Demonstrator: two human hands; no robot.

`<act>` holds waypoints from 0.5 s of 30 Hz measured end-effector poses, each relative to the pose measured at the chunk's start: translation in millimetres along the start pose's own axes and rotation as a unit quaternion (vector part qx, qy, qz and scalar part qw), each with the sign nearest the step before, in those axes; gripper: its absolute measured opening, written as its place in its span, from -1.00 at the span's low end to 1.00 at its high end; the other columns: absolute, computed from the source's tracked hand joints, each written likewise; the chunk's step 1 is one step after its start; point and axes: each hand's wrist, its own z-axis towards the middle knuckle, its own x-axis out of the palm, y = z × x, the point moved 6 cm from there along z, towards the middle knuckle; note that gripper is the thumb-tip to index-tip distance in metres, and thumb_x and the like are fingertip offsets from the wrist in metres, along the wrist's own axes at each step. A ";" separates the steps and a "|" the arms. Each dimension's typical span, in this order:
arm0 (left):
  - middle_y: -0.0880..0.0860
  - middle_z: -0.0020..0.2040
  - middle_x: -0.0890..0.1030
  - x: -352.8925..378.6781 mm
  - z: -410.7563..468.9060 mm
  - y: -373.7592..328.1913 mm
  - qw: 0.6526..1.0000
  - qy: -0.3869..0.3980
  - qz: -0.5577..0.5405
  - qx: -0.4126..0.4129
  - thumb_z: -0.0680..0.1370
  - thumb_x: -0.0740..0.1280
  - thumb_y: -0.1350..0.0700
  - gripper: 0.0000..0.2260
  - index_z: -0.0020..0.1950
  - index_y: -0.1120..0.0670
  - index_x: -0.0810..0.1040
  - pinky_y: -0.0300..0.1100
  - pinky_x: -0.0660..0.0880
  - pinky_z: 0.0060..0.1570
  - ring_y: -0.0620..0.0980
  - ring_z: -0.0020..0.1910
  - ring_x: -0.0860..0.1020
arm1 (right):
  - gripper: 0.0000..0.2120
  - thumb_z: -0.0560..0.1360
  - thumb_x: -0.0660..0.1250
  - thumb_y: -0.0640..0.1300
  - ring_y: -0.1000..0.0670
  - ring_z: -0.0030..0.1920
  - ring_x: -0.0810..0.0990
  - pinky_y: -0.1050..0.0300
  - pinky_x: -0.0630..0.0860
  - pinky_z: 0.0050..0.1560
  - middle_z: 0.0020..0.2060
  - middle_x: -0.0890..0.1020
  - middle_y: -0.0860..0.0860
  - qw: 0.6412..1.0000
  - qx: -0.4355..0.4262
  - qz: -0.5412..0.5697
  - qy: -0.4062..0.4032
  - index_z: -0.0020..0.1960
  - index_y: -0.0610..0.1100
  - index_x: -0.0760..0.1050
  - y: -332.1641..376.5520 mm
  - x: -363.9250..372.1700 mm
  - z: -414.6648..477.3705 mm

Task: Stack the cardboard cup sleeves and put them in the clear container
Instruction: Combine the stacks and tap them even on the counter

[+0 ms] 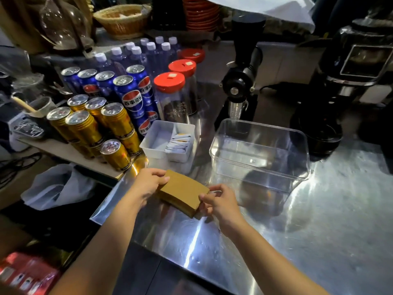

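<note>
Head view: my left hand (148, 184) and right hand (221, 202) each clamp an end of the flat brown cardboard cup sleeve stack (182, 191) on the shiny steel counter (319, 220) (fingers pinching both short edges), near the clear rectangular plastic container (260, 154), which stands beyond it.

Flat brown sleeve stack (182, 191) lies just before the upright clear container (259, 155).
</note>
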 end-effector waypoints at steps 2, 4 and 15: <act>0.16 0.03 0.56 -5.7 4.9 8.5 1.000 0.000 0.006 -0.015 0.42 0.38 0.32 -0.67 0.17 0.31 0.50 -0.02 0.45 0.18 0.13 0.05 0.53 | -0.80 0.43 0.33 -0.31 -0.05 -0.48 0.49 0.09 0.35 -0.50 -0.41 0.53 -0.11 1.000 0.009 -0.014 -0.003 -0.03 -0.17 0.34 -4.5 7.1 5.8; 0.16 0.04 0.55 -7.3 7.8 14.6 1.000 0.001 0.027 -0.015 0.43 0.38 0.31 -0.69 0.17 0.29 0.51 -0.09 0.43 0.13 0.11 0.06 0.51 | -0.79 0.42 0.33 -0.31 -0.03 -0.48 0.49 0.08 0.40 -0.48 -0.38 0.53 -0.12 0.999 0.020 -0.031 -0.015 -0.01 -0.18 0.35 -11.3 10.6 10.6; 0.16 0.03 0.60 -2.9 16.7 28.9 0.979 0.133 0.059 -0.141 0.34 0.47 0.27 -0.63 0.11 0.20 0.48 -0.13 0.54 -0.25 0.09 0.02 0.56 | -0.71 0.29 0.45 -0.11 -0.03 -0.27 0.48 0.08 0.42 -0.32 -0.18 0.54 -0.10 0.980 0.029 -0.177 -0.084 -0.20 -0.05 0.32 -19.5 8.4 20.7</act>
